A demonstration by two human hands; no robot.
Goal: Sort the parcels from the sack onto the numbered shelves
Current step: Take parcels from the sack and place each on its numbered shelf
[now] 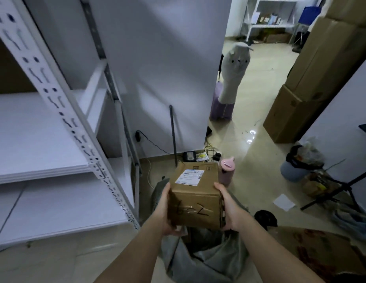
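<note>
a white metal shelving unit (55, 127) stands at the left, and a grey sack (202, 256) lies slumped on the floor beside it. above the sack, a cardboard parcel (195, 196) with a shipping label and handwritten marks is held in the air, the left hand (164, 211) gripping its left side and the right hand (229, 209) its right, fingers curled under. a pink bottle (226, 171) stands just behind it.

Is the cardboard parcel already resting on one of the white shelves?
No, both hands, left and right, hold the cardboard parcel above the grey sack, right of the white shelves.
</note>
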